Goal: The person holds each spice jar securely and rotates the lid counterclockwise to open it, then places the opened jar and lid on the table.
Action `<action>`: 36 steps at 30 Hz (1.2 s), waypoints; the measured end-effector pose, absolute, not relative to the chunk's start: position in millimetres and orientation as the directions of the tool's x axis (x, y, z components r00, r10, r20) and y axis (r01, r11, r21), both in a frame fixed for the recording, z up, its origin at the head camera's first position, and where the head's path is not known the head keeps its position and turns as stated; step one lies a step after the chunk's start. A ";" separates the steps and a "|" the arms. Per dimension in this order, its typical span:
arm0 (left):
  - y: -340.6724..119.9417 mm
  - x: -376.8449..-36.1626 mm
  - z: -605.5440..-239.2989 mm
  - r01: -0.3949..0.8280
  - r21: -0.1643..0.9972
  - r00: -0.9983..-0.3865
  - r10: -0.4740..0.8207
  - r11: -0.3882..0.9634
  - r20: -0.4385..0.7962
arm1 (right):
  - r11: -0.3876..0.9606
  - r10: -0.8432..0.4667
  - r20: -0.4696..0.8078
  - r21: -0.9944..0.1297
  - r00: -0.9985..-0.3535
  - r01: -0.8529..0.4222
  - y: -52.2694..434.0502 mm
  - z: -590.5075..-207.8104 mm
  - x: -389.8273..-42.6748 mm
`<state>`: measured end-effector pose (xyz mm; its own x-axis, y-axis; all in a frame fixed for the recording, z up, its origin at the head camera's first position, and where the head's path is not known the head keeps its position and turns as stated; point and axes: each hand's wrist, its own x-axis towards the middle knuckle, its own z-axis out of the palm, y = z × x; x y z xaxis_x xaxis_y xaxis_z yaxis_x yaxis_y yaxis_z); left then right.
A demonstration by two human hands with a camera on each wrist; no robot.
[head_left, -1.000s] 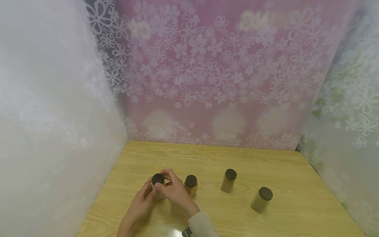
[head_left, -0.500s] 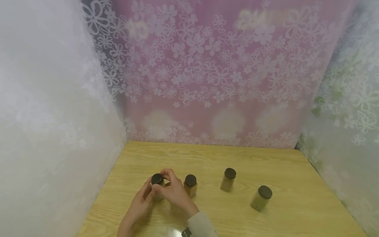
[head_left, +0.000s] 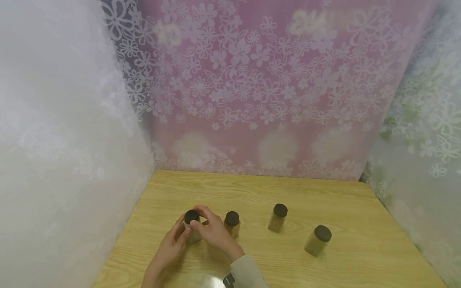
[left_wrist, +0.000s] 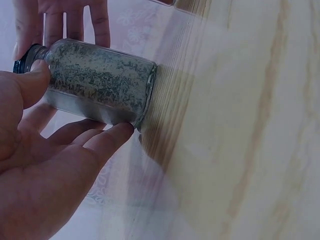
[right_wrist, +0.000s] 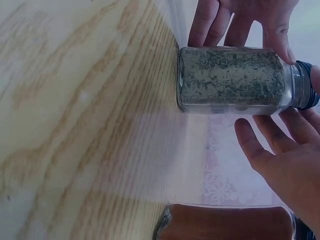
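Note:
A clear square glass spice jar [left_wrist: 100, 80] of grey-green dried flakes is upright in both hands, at the table's left in the head view. Its round black lid [head_left: 192, 216] is on. My left hand [head_left: 171, 245] holds the jar's body from the left, fingers around its side. From the right, my right hand [head_left: 217, 233] grips the lid between thumb and fingers. Whether the jar's base touches the table is hard to tell. Just right of the right hand stands a jar of orange-brown powder [right_wrist: 230, 222], its black lid on.
Two more black-lidded jars stand farther right: a brownish one [head_left: 277, 222] and a greenish one [head_left: 316, 244]. The wood-grain table [head_left: 273, 268] ends at a pink flowered backdrop [head_left: 252, 100]. A pale sheet [head_left: 72, 140] hangs at the left, a flowered one [head_left: 425, 160] at the right.
The right thumb shifts slightly back and forth at the lid while the left hand keeps its hold. All the jars stay where they were; the head view sways a little.

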<state>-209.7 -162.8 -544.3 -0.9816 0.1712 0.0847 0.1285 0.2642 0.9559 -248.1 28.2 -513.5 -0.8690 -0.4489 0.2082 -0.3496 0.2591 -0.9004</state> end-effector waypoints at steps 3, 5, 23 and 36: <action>-163.0 -209.4 -544.7 0.131 0.952 -0.982 0.170 0.277 0.085 | 0.264 -0.431 0.209 -0.901 -0.878 -0.344 27.1 -514.0 -246.6; -163.2 -209.0 -546.1 0.129 0.951 -0.982 0.169 0.281 0.083 | 0.269 -0.410 0.192 -0.908 -0.891 -0.320 25.5 -514.8 -244.7; -163.2 -205.2 -548.3 0.122 0.954 -0.982 0.173 0.274 0.076 | 0.269 -0.418 0.199 -0.905 -0.886 -0.330 24.5 -518.7 -242.2; -162.7 -210.5 -547.3 0.119 0.953 -0.982 0.177 0.277 0.071 | 0.300 -0.426 0.240 -0.872 -0.873 -0.386 25.4 -515.0 -246.7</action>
<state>-210.5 -162.7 -547.3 -0.9816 0.1773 0.0709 0.1189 0.2771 0.9535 -246.7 25.4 -515.0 -0.8725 -0.4256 0.2400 -0.3864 0.3004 -0.8720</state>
